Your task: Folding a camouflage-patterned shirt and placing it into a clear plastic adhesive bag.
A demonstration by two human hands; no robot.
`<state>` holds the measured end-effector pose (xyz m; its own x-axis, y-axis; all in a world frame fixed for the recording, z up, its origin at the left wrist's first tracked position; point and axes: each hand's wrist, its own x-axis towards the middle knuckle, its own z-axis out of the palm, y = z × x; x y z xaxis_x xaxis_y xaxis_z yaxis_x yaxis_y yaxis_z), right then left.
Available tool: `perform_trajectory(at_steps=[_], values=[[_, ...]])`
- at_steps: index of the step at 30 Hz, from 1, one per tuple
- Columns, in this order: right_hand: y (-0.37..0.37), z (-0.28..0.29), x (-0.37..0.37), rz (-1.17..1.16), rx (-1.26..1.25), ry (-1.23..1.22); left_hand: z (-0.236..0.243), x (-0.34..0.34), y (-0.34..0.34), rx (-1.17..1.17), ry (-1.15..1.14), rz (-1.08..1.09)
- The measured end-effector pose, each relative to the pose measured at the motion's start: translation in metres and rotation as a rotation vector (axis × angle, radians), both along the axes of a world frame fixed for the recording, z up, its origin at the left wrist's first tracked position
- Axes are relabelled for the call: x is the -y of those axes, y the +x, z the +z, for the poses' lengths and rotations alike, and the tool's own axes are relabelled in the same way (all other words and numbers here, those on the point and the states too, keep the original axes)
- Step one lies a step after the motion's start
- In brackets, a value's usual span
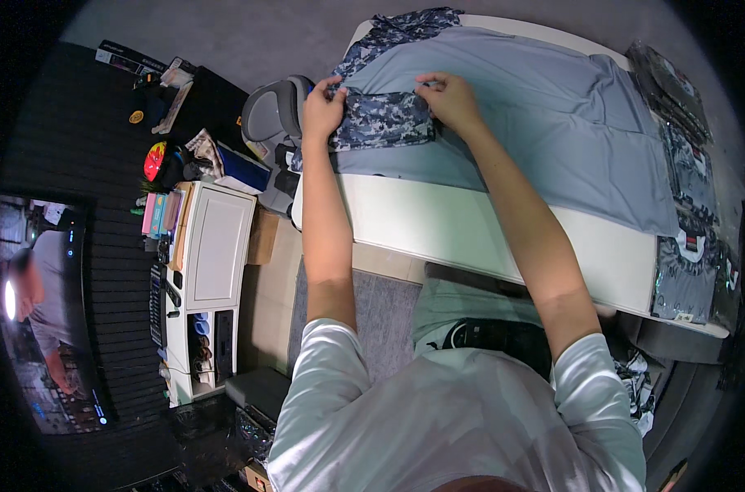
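A grey shirt [544, 123] with camouflage-print sleeves lies spread across a white table [421, 209]. The near sleeve [385, 119] is folded over onto the grey body at its left part. My left hand [325, 113] pinches the upper left corner of that sleeve between thumb and fingers. At its upper right corner, my right hand [449, 100] pinches the cloth between thumb and index finger. The other sleeve [401, 34] stretches along the table's far left edge, away from both hands.
Several clothes packed in clear bags [688, 168] line the table's right end. A grey chair [272, 115] stands at its left end. Further left are a white cabinet [216, 246] holding books and a keyboard, and a wall screen [48, 320]. A grey rug [372, 316] covers the floor.
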<state>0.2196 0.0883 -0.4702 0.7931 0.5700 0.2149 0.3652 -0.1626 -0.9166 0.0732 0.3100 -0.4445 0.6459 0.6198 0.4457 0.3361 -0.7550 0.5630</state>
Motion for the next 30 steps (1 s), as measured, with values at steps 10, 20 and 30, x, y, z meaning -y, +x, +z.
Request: perform_trajectory(at_steps=[10,20,30], values=[[0.006,-0.014,-0.005,0.017,-0.377,0.229,-0.02,-0.017,0.013,0.169,-0.292,0.047],[-0.004,0.005,0.014,0.203,-0.296,0.031,-0.003,-0.003,0.011,0.044,0.034,0.265],[-0.026,0.009,0.038,0.04,0.415,-0.168,-0.001,0.0,-0.003,-0.231,0.078,0.084]])
